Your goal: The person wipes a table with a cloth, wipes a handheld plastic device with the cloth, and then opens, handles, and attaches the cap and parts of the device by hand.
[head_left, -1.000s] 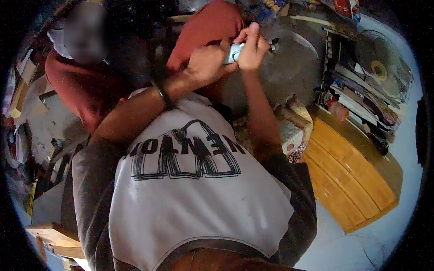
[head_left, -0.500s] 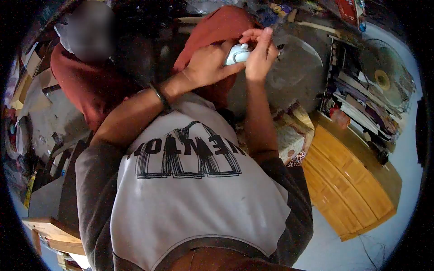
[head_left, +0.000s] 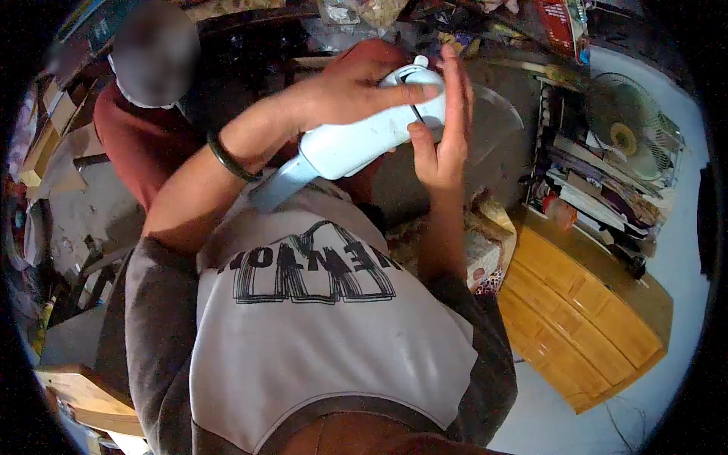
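Observation:
My left hand (head_left: 345,91), with a dark bracelet at the wrist, is wrapped over a pale blue, elongated device (head_left: 356,144), its thumb lying across the upper end. The device is tilted, with a narrower, bluish, see-through part (head_left: 284,184) at its lower left in front of the white printed shirt (head_left: 334,326). A small white knob shows at its upper end. Against that end rests my right hand (head_left: 444,129), fingers stretched upward and thumb apart, close to the device's side. The fingers of my left hand behind the device are hidden.
Red-clothed knees (head_left: 133,140) are at the upper left, beside a blurred round patch. A wooden drawer cabinet (head_left: 580,326) stands at the right, below stacked papers or cloths (head_left: 599,189) and a fan (head_left: 626,129). A patterned bag or box (head_left: 485,243) sits beside my right forearm.
The device has come up and closer to the camera, so its long body and see-through part now show. My left hand has moved along with it; my right fingers are straighter.

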`<state>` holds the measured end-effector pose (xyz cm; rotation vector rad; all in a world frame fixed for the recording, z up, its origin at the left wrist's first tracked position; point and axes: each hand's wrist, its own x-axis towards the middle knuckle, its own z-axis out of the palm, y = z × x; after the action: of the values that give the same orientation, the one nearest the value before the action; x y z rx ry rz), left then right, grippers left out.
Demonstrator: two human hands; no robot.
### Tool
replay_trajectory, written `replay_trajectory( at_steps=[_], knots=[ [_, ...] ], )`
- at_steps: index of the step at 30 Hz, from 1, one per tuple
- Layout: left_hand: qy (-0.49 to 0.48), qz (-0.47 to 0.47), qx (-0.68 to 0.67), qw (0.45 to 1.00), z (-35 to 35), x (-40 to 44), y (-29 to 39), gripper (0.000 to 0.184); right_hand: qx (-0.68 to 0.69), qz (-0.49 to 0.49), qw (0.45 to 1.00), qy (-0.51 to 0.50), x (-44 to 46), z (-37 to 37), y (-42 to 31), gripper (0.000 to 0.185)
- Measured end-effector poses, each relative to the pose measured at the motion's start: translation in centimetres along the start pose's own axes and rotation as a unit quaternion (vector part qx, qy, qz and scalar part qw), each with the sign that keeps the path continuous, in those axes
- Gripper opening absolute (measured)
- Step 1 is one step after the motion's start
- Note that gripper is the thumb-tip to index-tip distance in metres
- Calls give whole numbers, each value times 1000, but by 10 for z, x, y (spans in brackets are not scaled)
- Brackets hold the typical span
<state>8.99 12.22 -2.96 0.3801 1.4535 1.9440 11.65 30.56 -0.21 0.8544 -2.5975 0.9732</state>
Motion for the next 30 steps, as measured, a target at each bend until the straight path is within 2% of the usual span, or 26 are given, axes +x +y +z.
replay_trajectory(
  at_steps=[1,3,4,6,8,11,18,21,22,26,28,30],
  knots=[
    [-16,-58,-60,996,-1,-4,6,61,22,-3,999,-30,1,-4,-1,68],
    [-49,-85,-144,985,1,-4,-11,59,63,-6,994,-89,-1,-10,-2,65],
    [-80,-100,-207,970,0,-6,-23,59,71,3,992,-102,-7,-9,2,55],
    [-113,-103,-287,946,0,-18,-27,56,118,89,984,-101,-15,-2,-2,48],
    [-77,-46,-244,966,5,-36,-33,56,165,163,967,-101,-18,3,-14,42],
    [-41,8,-207,978,7,-44,-42,53,173,196,962,-81,-25,11,-15,41],
    [-15,63,-159,985,2,-48,-32,59,239,176,948,113,-17,14,-26,39],
    [1,100,-136,986,2,-50,-33,64,319,176,922,131,-10,6,-45,39],
    [2,106,-128,986,3,-50,-30,65,329,204,913,130,-13,3,-47,37],
    [34,153,-5,988,3,-46,-39,63,301,142,939,92,-6,12,-50,34],
    [40,173,9,984,5,-46,-36,60,127,45,989,56,2,16,-46,29],
    [55,181,5,982,7,-48,-34,53,-1,-21,998,61,3,20,-38,25]
  ],
)
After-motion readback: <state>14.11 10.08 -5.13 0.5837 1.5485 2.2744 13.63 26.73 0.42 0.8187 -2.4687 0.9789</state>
